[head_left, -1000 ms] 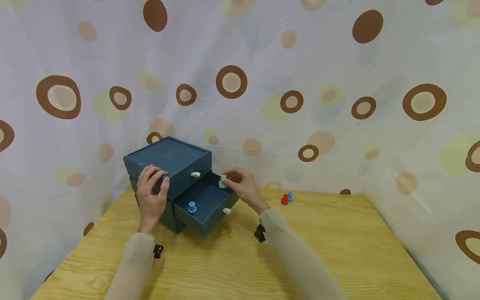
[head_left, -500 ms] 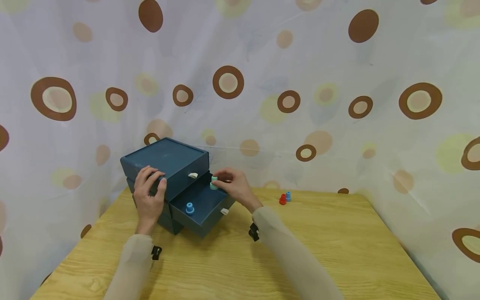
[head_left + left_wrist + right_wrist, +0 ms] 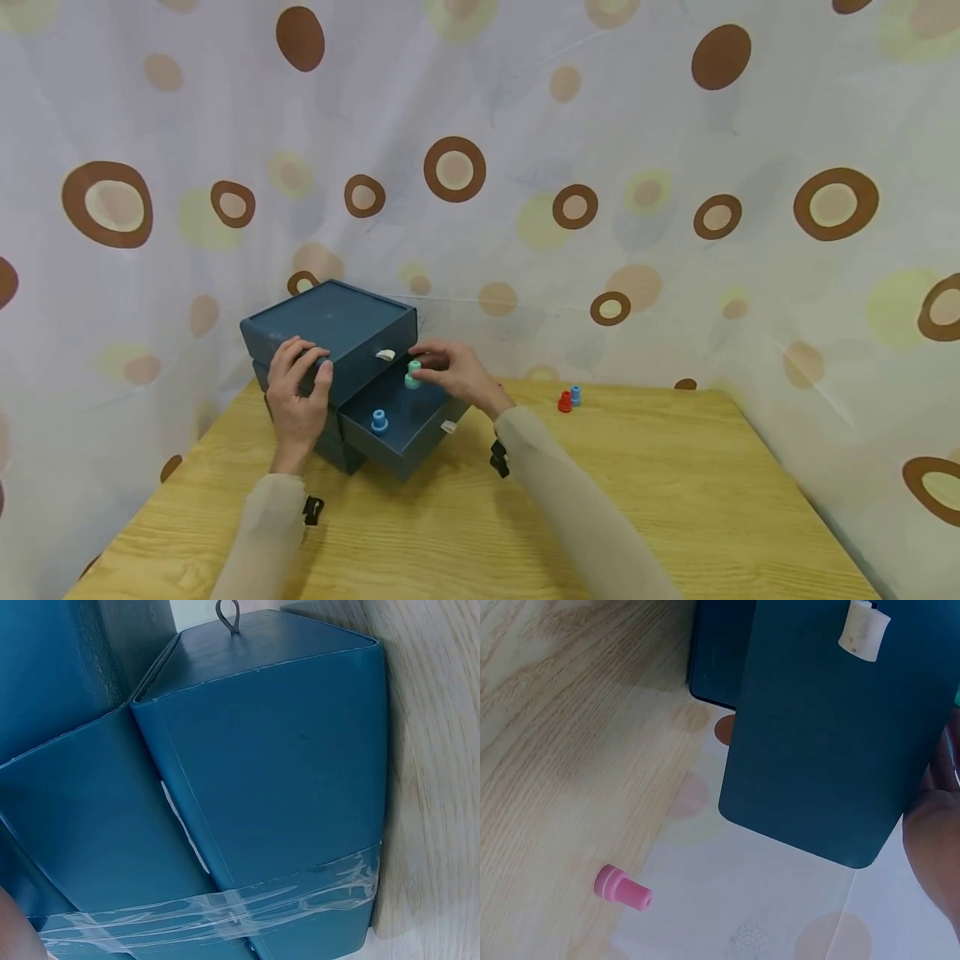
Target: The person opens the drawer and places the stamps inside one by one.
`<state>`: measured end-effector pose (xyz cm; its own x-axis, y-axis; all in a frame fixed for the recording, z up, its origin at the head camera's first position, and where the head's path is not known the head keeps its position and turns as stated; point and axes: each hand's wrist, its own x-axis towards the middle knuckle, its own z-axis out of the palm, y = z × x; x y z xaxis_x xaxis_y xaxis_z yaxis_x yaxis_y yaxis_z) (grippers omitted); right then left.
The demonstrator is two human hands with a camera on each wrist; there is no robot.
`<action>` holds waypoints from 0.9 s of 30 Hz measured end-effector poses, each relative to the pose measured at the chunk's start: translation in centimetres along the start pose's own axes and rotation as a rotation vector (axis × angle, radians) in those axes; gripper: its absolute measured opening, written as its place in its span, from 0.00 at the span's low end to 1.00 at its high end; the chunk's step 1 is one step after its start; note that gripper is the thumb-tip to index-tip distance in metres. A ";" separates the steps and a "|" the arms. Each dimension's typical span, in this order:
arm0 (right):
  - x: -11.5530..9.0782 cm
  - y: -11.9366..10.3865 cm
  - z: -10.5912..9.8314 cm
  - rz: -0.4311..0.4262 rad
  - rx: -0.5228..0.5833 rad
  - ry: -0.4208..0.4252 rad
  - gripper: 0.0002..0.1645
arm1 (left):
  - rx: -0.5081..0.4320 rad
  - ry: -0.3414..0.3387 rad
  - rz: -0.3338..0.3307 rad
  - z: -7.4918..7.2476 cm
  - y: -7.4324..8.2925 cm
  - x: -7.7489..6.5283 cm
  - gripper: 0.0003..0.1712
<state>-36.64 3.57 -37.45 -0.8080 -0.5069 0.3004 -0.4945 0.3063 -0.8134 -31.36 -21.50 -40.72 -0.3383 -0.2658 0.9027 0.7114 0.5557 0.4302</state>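
Observation:
A dark blue drawer unit stands at the left of the table, its middle drawer pulled out. Inside that drawer is a mint-green stepped peg, pinched by my right hand between thumb and fingers. A blue stepped peg stands upright near the drawer's front left corner. My left hand rests against the unit's near corner, fingers over the top edge and thumb toward the front. In the left wrist view, only a bit of that hand shows beside the unit's taped side.
A red peg and a blue peg stand close together at the back of the wooden table. A pink peg shows in the right wrist view, mostly behind my wrist in the head view. Spotted cloth hangs behind.
My right hand has moved left, carrying the mint-green peg from the drawer's far right side further in. The left hand stays on the unit. The head view has shifted slightly.

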 end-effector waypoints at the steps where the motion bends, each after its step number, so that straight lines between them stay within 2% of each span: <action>1: 0.1 0.0 0.0 0.002 -0.014 -0.015 0.20 | -0.001 0.002 0.000 0.0 0.0 0.0 0.11; 12: 1.1 -0.2 0.4 -0.017 -0.161 -0.156 0.15 | -0.003 0.012 -0.002 0.1 -0.2 -0.1 0.10; 20: 1.8 -0.4 1.0 -0.020 -0.233 -0.226 0.15 | -0.020 0.045 0.005 0.1 3.2 0.4 0.10; 27: 1.9 -0.3 1.2 -0.007 -0.322 -0.288 0.15 | -0.026 0.046 0.003 0.1 3.6 0.5 0.10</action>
<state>-37.64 1.54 -37.26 -0.7046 -0.6998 0.1172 -0.6114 0.5150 -0.6008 -29.05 -19.53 -38.68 -0.3080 -0.3006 0.9027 0.7281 0.5363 0.4270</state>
